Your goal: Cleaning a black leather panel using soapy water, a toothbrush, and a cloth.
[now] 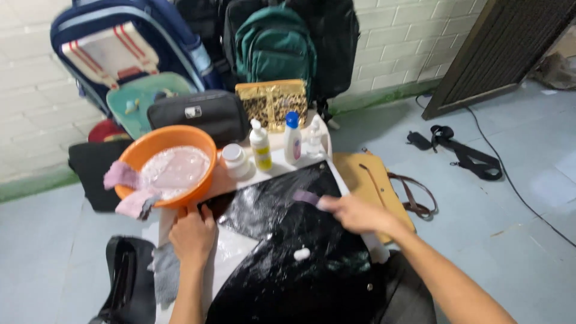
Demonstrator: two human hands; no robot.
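Head view: a glossy black bag (pixel 282 240), wet, is laid flat across a small white surface (pixel 231 252) and overhangs its near edge. A white blob of foam (pixel 302 254) is seen on the bag near its middle.

Left hand (pixel 193 235) is pressed on the bag's left edge, just below the orange basin (pixel 165 165); fingers are curled together over the edge, pinning it.

Right hand (pixel 354 213) is held over the bag's upper right part; fingers are closed on a small purplish pad (pixel 306 197), which is touching the bag surface. Hand is motion-blurred, so the exact grip cannot be told.

Basin is filled with cloudy soapy water; a pink cloth (pixel 129 189) is draped over its rim. Behind the bag, a white jar (pixel 234 161) and three bottles (pixel 288 141) are lined up on the surface. A tan bag (pixel 366 174) with brown straps is lying on the floor to the right. Backpacks (pixel 273 45) are stacked against the white brick wall. A grey rag (pixel 163 270) is lying by the left wrist.
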